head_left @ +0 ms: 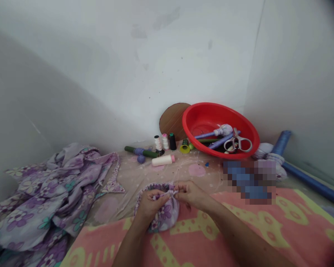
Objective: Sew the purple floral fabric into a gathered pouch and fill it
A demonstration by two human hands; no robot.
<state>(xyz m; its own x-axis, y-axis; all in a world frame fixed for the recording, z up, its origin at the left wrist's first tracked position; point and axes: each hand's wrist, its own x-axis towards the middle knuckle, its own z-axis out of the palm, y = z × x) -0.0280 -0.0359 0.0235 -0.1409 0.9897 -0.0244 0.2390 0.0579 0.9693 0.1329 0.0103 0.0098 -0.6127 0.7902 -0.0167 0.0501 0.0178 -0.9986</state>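
A small gathered pouch of purple floral fabric (164, 215) is held up above the pink and yellow cloth. My left hand (150, 203) pinches its gathered rim from the left, thumb toward the middle. On the other side, my right hand (191, 193) is closed with its fingertips at the same edge, close to the left thumb. Whether a needle or thread sits between the fingers is too small to tell. The pouch's ruffled opening shows behind the left fingers, and its lower part hangs below the hands.
Purple floral fabric (52, 193) lies heaped at the left. Behind my hands are a white thread spool (161, 160), a black thread spool (172, 141) and a green stick (150, 152). A red basin (254, 139) holds scissors (239, 144). A blue wrapped rod (314, 183) lies right.
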